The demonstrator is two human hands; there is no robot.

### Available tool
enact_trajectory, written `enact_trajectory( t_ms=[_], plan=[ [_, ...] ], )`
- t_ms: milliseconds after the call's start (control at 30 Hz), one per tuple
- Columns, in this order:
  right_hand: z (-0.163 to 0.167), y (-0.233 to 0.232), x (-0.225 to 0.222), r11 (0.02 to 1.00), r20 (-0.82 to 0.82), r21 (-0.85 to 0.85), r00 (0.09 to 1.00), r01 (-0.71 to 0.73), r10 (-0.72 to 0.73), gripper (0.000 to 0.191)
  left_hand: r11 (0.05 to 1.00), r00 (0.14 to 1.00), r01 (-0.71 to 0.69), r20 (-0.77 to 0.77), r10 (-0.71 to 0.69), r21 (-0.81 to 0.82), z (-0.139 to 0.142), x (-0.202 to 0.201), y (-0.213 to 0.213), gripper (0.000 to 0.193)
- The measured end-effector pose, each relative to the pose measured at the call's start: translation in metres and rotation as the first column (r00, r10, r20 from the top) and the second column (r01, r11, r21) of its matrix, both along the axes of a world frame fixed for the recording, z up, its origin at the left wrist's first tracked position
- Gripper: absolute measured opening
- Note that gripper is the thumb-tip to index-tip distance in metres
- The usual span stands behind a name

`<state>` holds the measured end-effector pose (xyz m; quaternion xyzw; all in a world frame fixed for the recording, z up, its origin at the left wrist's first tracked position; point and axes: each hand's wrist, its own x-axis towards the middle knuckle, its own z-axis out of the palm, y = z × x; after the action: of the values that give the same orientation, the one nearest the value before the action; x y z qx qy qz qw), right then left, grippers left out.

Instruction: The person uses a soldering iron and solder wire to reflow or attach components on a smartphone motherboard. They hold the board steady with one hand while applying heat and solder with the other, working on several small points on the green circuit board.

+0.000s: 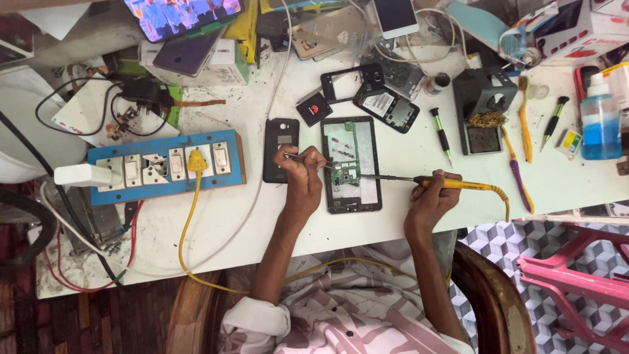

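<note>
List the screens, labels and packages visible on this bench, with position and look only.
Lit phone screen: top left, showing a colourful picture.
Dark phone screen: top centre, white frame.
White-and-red cardboard box: top right.
Blue liquid bottle: right edge, white cap.
White battery label: centre, on black rectangle.

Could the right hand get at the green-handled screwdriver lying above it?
Probably yes. The screwdriver lies in the open on the white table, nothing across it, but the right hand already holds a yellow soldering iron.
</note>
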<state>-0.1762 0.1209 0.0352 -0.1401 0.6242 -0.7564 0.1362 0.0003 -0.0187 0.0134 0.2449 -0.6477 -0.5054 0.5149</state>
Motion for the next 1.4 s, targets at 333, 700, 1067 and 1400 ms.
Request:
enact_trajectory(
  t_ms=[333,700,1067,1400],
  plan=[
    [-0.001,0.003,0.001,1.000,0.019,0.016,1.000,0.024,-0.024,0.022,0.999,1.000,0.024,-0.013,-0.024,-0.030,-0.005,0.002,0.001,0.016],
    [0.005,0.002,0.004,0.999,-0.026,0.042,1.000,0.016,-0.015,0.023,0.995,0.992,0.098,-0.082,-0.096,0.024,-0.003,0.005,0.005,0.019],
    [0.006,-0.001,0.004,0.999,-0.055,0.038,0.998,-0.004,0.006,0.025,0.993,0.992,0.111,-0.065,-0.108,0.045,-0.007,0.008,0.005,0.021],
    [0.007,0.001,0.003,0.998,-0.049,0.060,0.999,-0.007,0.010,0.026,0.986,0.985,0.138,-0.116,-0.126,0.095,-0.010,0.007,0.005,0.023]
  ],
)
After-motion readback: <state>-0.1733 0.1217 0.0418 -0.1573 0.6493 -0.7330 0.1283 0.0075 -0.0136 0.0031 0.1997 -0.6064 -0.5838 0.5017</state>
